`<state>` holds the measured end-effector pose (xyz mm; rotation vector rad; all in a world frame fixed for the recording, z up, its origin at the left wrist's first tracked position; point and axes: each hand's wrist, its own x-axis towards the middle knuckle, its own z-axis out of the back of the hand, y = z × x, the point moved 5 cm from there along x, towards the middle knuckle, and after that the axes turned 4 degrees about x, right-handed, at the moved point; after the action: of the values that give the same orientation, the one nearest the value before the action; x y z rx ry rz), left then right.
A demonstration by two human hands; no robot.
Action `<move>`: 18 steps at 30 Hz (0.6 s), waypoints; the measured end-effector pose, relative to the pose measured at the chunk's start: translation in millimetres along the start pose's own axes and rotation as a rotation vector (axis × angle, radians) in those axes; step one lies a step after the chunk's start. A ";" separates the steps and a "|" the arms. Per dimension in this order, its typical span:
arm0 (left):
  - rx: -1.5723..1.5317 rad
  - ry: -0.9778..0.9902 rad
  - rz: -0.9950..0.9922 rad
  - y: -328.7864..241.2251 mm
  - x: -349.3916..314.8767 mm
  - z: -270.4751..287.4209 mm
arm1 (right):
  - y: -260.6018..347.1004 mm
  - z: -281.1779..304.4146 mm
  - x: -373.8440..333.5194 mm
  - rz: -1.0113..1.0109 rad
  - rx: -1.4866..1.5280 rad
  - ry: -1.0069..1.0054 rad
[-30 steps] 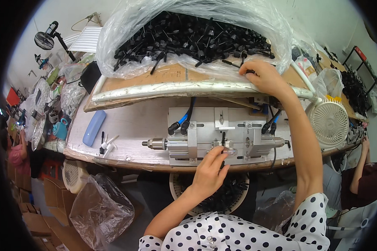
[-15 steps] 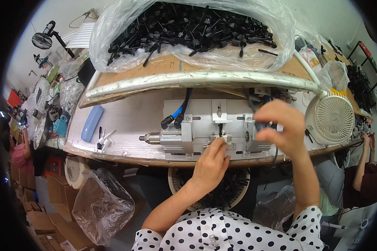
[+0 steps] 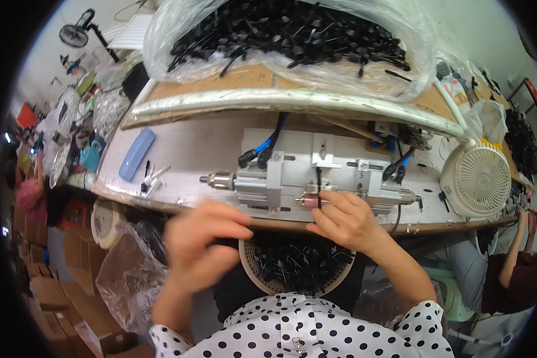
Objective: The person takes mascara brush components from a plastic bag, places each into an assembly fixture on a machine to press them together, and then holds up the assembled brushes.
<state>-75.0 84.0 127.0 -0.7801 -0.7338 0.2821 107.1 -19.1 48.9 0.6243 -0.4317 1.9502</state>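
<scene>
A metal clamping fixture (image 3: pixel 286 212) with a silver cylinder on each side lies near the front edge of the table. At its middle stands a thin black rod (image 3: pixel 319 179), its lower end by a pinkish block (image 3: pixel 309 201). My right hand (image 3: pixel 347 219) is at this spot, its fingers bent around the rod's lower end; the fingertips partly hide the contact. My left hand (image 3: pixel 206 244), smeared by motion, hovers left of the fixture before the table edge. Its thumb and fingers are apart, with nothing seen between them. Below sits a round basket (image 3: pixel 244 262) of black parts.
A raised shelf with a white front bar (image 3: pixel 292 97) bears a plastic bag of black parts (image 3: pixel 292 39). A blue case (image 3: pixel 136 155) lies at the left, a white fan (image 3: pixel 476 179) stands at the right. Another person's hands (image 3: pixel 526 221) show far right.
My left hand has left the fixture and moved left and nearer. My right hand has come down from above the right cylinder to the fixture's middle. The view has shifted slightly.
</scene>
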 end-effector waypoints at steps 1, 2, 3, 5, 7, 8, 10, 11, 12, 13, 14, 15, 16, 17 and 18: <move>-0.249 -0.142 -0.077 -12.2 12.9 20.0 | 1.3 2.2 0.6 0.013 0.013 -0.007; -0.451 -0.164 -0.195 -28.4 26.0 40.4 | 2.9 1.3 1.4 0.013 -0.013 0.018; -0.514 -0.126 -0.324 -43.1 39.7 51.8 | 0.8 2.2 2.4 -0.006 -0.038 0.068; -0.426 -0.032 -0.434 -61.8 64.7 53.7 | 1.4 5.4 5.8 -0.004 0.064 0.051; -0.384 0.049 -0.512 -79.6 90.8 49.6 | -0.7 8.6 8.8 0.028 0.005 -0.059; -0.375 0.054 -0.526 -83.3 96.7 52.7 | 4.3 5.6 6.8 0.040 -0.014 -0.077; -0.331 0.086 -0.498 -82.1 105.2 49.5 | 0.5 4.1 6.7 -0.010 -0.001 -0.006; -0.324 0.094 -0.488 -80.4 106.8 49.7 | -1.6 -0.5 5.6 -0.056 0.026 0.058; -0.308 0.100 -0.500 -79.5 107.5 51.9 | -2.7 -0.9 4.6 -0.042 -0.004 0.072; -0.301 0.107 -0.503 -77.3 106.2 52.2 | -1.4 -2.6 3.4 -0.030 -0.010 0.070; -0.294 0.114 -0.506 -75.6 106.4 54.1 | -2.7 -3.0 2.7 -0.052 -0.015 0.068; -0.288 0.115 -0.513 -74.6 106.2 55.4 | -2.4 -4.9 2.3 -0.045 -0.022 0.091; -0.279 0.115 -0.518 -74.6 106.5 56.8 | -2.2 -4.7 2.3 -0.059 -0.019 0.064; -0.274 0.120 -0.519 -74.9 107.1 57.3 | -2.7 -4.2 2.8 -0.058 -0.029 0.065; -0.261 0.140 -0.515 -75.6 108.9 56.4 | -1.4 -4.0 4.0 -0.077 -0.032 0.046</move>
<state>-37.8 115.0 262.7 -0.8180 -0.8200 -0.3359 105.9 -13.5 48.1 0.5660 -0.4037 1.8774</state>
